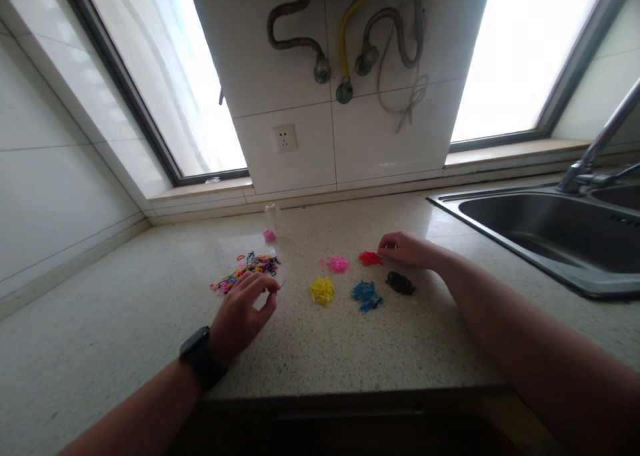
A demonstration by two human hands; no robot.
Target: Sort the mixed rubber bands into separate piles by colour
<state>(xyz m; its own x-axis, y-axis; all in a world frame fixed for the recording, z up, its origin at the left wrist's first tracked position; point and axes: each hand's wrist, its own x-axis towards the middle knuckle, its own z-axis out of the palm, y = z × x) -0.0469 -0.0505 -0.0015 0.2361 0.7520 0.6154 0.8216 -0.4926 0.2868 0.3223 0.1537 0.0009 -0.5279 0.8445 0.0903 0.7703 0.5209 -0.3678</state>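
I'm looking down at the mixed heap of coloured bands (247,267), lying on the counter (125,323) at about ten o'clock from the middle of my view. My left hand (243,313) sits at the heap's five o'clock edge, fingers curled in, thumb and forefinger pinched together; something thin seems to be caught between them, though it is too small for me to be sure.

At three o'clock from the heap the sorted piles are laid out in two rows. Far row: the pink pile (337,263), then the red pile (371,259). Near row: the yellow pile (323,290), the blue pile (367,295) and the black pile (400,283). All five lie apart from one another.

My right hand (406,249) rests on the counter just at three o'clock of the red pile, fingertips bent down right beside it; I cannot tell if they grip a band. The black pile sits at six o'clock under that hand.

At twelve o'clock from the heap stands a small clear bottle (271,224) with pink at its base. A black watch (201,357) wraps my left wrist. Far off at three o'clock is the steel sink (525,229) with its tap (600,143); on the tiled wall at twelve o'clock, a socket (285,138) and hoses (345,36).
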